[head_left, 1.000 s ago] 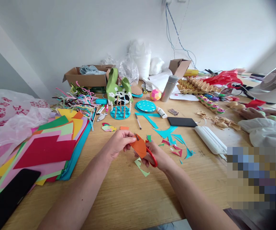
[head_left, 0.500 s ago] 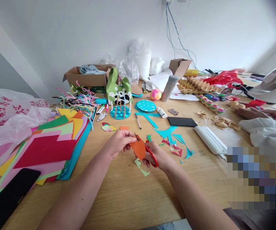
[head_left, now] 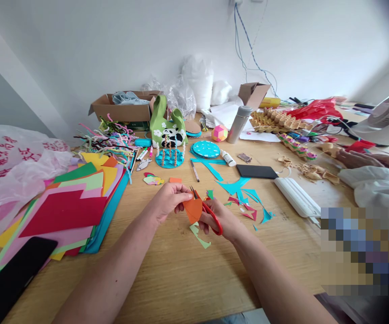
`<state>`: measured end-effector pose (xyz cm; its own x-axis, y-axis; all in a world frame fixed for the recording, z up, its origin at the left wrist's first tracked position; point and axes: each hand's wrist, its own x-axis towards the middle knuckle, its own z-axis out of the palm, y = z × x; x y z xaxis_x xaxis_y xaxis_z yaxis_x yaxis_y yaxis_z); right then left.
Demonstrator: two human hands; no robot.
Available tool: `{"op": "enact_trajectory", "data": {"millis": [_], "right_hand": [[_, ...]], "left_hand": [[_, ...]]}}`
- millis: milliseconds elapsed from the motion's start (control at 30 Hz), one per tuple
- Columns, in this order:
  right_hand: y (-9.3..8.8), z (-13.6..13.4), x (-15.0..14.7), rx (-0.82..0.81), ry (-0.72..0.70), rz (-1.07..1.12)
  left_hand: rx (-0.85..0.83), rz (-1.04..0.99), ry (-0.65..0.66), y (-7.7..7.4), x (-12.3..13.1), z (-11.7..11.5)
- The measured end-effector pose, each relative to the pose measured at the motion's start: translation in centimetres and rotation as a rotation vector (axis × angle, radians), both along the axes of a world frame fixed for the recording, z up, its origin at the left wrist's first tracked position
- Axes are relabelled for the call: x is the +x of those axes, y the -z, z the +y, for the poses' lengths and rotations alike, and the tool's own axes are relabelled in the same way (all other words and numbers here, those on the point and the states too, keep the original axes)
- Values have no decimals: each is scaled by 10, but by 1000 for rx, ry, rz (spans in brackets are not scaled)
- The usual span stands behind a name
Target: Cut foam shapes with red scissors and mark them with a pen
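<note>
Head view: an orange paper piece (head_left: 193, 210) is held above the wooden table (head_left: 181, 283), pinched at its upper left edge between the thumb and fingers of the left hand (head_left: 171, 200). By the right hand (head_left: 218, 217) a pair of red-handled scissors (head_left: 217, 222) is gripped, its loops filled by the fingers. The dark blades are seen at the paper's upper edge, their tips near the left thumb and seemingly slightly parted; how deep any cut runs cannot be told.

That nearness is probably the chief hazard — the thumb could be nicked if the blades were pushed forward or the paper turned too little. The outline could also be spoiled: the piece is supported at one edge only, so the free lower part may be bent or swung by the blades, and a ragged line left. Beneath it a pale green offcut (head_left: 201, 238) lies on the table, close to the right fingers, with red paper scraps (head_left: 250, 214) and blue offcuts (head_left: 235, 188) strewn beyond. A small trimming could easily be lost among these if dropped. A small orange rectangle (head_left: 175, 180) lies just beyond the left hand — it might be brushed aside by a knuckle.
</note>
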<state>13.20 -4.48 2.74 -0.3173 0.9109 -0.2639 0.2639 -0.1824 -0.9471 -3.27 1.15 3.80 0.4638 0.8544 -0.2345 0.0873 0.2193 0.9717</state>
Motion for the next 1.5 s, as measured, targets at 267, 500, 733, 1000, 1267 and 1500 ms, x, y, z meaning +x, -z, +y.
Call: {"op": "enact_trajectory", "data": {"millis": [267,500,733,1000,1267,1500], "right_hand": [[-3,0,0,-21,12,-25],[5,1,2,-37,13,15],[5,2,2,-32,24,33],[-1,0,-1,-46,49,-14],[2,0,1,-45,36,5],[4,0,1,-29,21,15]], "left_hand": [[-14,6,-30,-3,2,-2],[-51,-26,-56,0,0,-1],[-114,-105,-2,1,1,-1],[-119,-174,-75,8,-2,3],[-143,-148,-17,2,-2,1],[-102,-145,18,1,-2,0]]}}
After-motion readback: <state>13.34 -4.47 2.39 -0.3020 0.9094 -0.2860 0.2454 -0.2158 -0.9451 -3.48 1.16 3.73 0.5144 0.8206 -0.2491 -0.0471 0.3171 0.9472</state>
